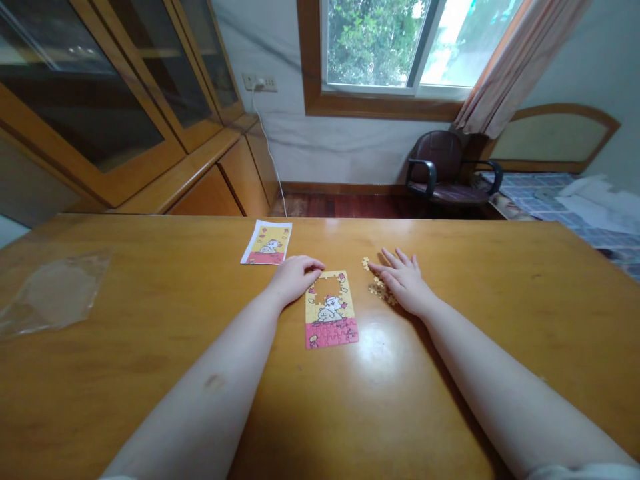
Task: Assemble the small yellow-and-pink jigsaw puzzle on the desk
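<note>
Broadly, the wooden table (150, 373) filled the lower view, with a glass-fronted cabinet (100, 120) along the left wall, a window (400, 40) ahead, and a dark armchair (450, 173) under the curtain. On the table's left side lay a crumpled clear plastic bag (55, 290), well apart from the work. Nearer the middle sat a printed picture card (267, 243) showing the same cartoon as the jigsaw puzzle (331, 319), which lay flat just in front of the person, its pink bottom band and side columns filled in and a ragged gap open near the top. The left hand (296, 275) rested at the puzzle's upper left corner, fingers curled loosely with the tips touching the edge; whether a piece was pinched under them could not be told. The right hand (405, 280) lay palm-down and released, fingers spread, over the small scatter of loose pieces (377, 288) just right of the puzzle, covering some of them. Judging from this, the handling would go best with the left hand pressing lightly on the joined border so the thin sheet did not slide or buckle, while the right fingertips spread the pieces into one layer, picture side up, and lifted one at a time. Checking colour against the card before pressing a piece in seemed wiser than forcing a fit.
</note>
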A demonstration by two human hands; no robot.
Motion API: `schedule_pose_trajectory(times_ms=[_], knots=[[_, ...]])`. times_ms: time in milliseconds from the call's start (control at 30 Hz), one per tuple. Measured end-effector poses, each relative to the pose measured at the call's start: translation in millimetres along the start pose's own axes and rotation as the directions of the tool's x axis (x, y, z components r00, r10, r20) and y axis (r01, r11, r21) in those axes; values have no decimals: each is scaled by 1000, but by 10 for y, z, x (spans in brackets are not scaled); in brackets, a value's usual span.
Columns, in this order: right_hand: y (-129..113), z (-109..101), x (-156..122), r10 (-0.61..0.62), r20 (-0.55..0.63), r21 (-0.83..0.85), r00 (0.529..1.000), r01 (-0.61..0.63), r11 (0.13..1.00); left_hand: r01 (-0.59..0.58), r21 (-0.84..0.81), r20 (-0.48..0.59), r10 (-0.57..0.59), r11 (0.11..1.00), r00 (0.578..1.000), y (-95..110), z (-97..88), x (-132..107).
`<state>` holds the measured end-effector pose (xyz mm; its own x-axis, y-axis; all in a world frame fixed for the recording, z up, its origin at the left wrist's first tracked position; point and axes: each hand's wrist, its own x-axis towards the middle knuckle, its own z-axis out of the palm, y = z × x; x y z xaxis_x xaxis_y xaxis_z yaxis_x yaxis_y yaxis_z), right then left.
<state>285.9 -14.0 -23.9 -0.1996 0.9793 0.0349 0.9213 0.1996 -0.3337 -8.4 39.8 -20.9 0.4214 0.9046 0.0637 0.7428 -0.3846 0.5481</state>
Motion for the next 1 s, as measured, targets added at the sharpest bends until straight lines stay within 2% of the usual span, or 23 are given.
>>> schedule_pose_trajectory(times_ms=[100,233,300,400,500,600,733,833,1000], knots=[[16,4,7,33,-47,35,998,-31,999,7,0,1,-7,1000,1000,3,-1,0],[64,-38,-27,-159,-35,146,987,163,976,5,14,-3,-5,1000,1000,5,-3,0],[52,-56,-41,-219,-2,161,976,216,963,0,14,-7,0,1000,1000,11,-6,0],[-7,-44,-34,-145,16,100,989,143,985,7,13,-5,-7,1000,1000,29,-15,-2],[-20,-1,-1,-47,-16,53,999,48,997,16,5,0,-16,1000,1000,47,-22,-1],[81,14,29,71,-130,138,989,-53,989,11,2,-2,-11,1000,1000,52,-22,3],[258,-25,33,250,-249,319,936,-164,933,-2,1,-6,2,1000,1000,52,-18,6],[287,-33,35,262,-262,351,929,-161,922,3,3,-2,-3,1000,1000,58,-23,5],[232,15,73,271,-198,261,942,-216,941,-2,6,-5,2,1000,1000,43,-21,3]])
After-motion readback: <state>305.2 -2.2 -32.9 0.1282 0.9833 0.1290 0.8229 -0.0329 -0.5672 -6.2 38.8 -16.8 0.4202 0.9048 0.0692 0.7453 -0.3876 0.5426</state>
